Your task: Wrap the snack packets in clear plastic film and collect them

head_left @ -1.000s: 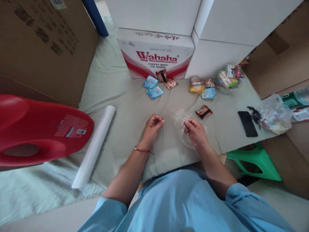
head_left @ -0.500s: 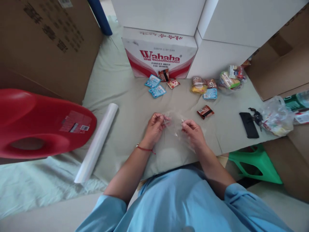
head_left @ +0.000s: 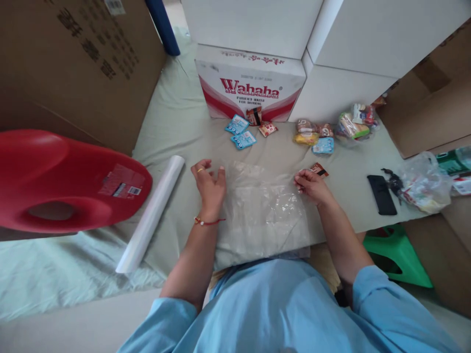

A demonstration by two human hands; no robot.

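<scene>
A clear plastic bag point(head_left: 263, 215) lies spread flat on the cloth-covered table in front of me, its lower edge reaching the table's front edge. My left hand point(head_left: 210, 185) is open just left of the bag, fingers apart and holding nothing. At the bag's upper right corner, my right hand point(head_left: 311, 187) is closed in a pinch on its edge. Right behind those fingers is a brown snack packet point(head_left: 319, 169), partly covered by the hand. Farther back lie blue packets point(head_left: 243, 140), a red-and-cream packet point(head_left: 268, 129) and another brown packet point(head_left: 253, 116).
A white roll point(head_left: 152, 213) and a red plastic jug point(head_left: 88, 181) are on the left. The Wahaha carton point(head_left: 250, 88) stands at the back. Bagged snacks point(head_left: 353, 125), a black phone point(head_left: 381, 195) and a plastic bag point(head_left: 425, 184) are rightward, above a green stool point(head_left: 405, 260).
My hands have moved apart, and the crumpled clear bag between them is now spread flat. The left hand has let go and opened; the right has shifted right, in front of the brown packet.
</scene>
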